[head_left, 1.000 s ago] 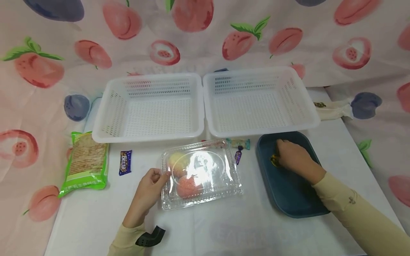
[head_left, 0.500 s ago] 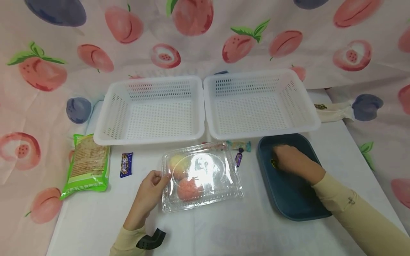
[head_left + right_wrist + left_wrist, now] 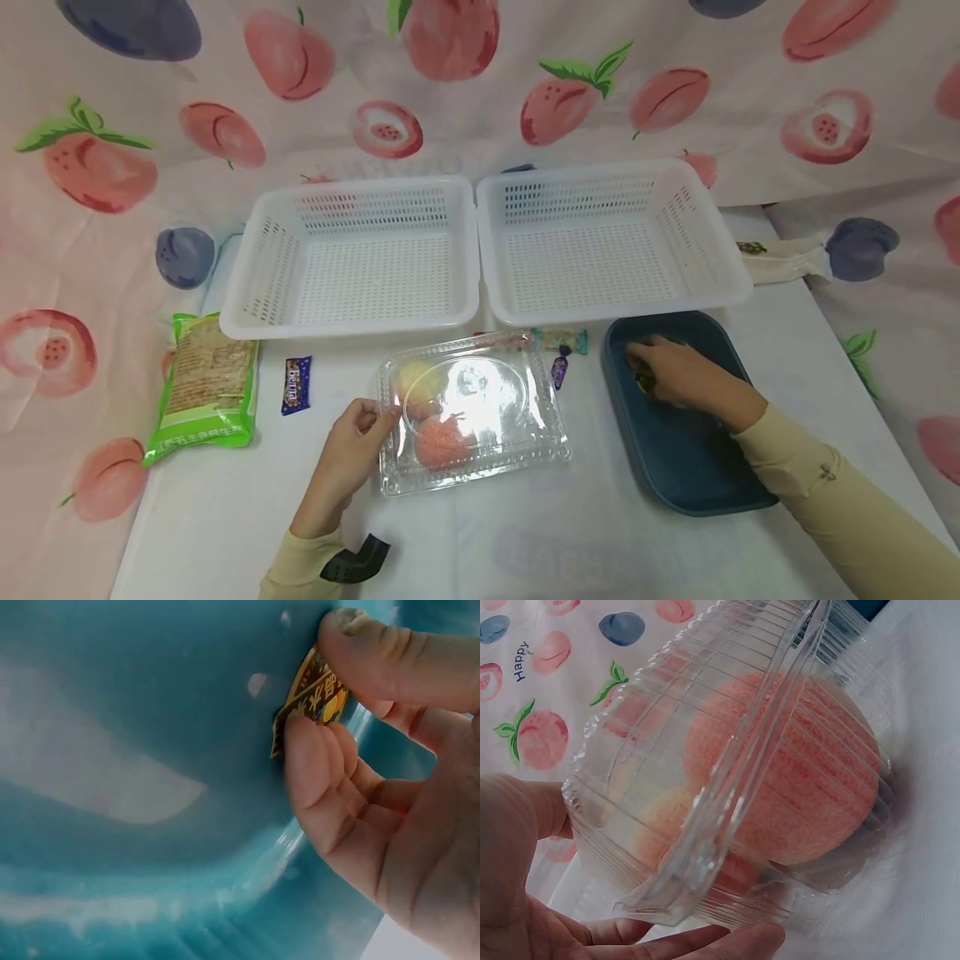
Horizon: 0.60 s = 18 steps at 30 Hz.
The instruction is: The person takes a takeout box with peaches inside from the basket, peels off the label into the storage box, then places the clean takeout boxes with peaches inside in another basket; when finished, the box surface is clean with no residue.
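A clear plastic clamshell box (image 3: 472, 412) with a pink and a yellowish round fruit inside lies on the white table. My left hand (image 3: 352, 446) grips its left edge, thumb on top; the left wrist view shows the box (image 3: 742, 772) close up with my fingers (image 3: 705, 941) curled under it. My right hand (image 3: 671, 371) reaches into a dark teal tray (image 3: 678, 467) and pinches a small gold-wrapped candy (image 3: 643, 382). In the right wrist view the candy (image 3: 315, 697) sits between thumb and fingertips (image 3: 311, 761) against the tray's inside.
Two empty white perforated baskets (image 3: 352, 254) (image 3: 607, 237) stand side by side at the back. A green cracker pack (image 3: 206, 383) and a small blue candy bar (image 3: 296, 385) lie at left. Wrapped candies (image 3: 558, 346) lie between box and tray. Fruit-print cloth hangs behind.
My right hand has shifted slightly left inside the tray, fingers closing on the gold candy. The left hand and the box stay put.
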Each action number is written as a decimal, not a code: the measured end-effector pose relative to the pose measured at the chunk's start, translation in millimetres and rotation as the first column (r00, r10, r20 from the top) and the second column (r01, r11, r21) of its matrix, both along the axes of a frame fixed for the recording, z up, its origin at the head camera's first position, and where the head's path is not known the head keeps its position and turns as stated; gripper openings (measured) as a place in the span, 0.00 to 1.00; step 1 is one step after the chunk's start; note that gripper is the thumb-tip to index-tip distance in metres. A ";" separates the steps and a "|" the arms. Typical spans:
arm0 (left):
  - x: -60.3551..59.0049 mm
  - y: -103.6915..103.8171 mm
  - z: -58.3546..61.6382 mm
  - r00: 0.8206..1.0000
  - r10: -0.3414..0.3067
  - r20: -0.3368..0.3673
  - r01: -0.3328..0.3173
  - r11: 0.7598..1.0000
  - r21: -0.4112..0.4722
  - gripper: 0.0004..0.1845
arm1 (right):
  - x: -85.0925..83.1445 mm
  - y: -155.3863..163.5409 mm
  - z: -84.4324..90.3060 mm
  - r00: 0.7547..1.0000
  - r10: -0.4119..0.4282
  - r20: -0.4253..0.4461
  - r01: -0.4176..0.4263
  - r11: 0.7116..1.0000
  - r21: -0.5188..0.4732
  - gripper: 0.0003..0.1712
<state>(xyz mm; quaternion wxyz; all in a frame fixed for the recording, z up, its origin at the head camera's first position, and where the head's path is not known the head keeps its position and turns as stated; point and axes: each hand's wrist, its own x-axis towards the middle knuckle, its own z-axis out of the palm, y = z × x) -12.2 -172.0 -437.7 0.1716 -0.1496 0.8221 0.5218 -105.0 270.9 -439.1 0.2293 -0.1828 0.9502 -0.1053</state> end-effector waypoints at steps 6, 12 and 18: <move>0.2 1.1 -0.7 1.000 -0.001 0.002 0.001 1.000 -0.007 0.21 | 1.9 4.5 11.5 0.999 -0.002 -0.044 0.000 0.999 -0.040 0.28; 0.0 1.5 -0.4 1.000 0.000 0.001 0.000 1.000 -0.003 0.22 | 4.4 -3.1 52.2 0.998 -0.043 -0.046 0.038 0.995 -0.096 0.27; 1.2 0.3 -0.4 1.000 0.010 -0.005 -0.010 1.000 -0.003 0.22 | -1.7 -18.8 92.6 0.975 -0.149 -0.168 0.095 0.952 -0.291 0.26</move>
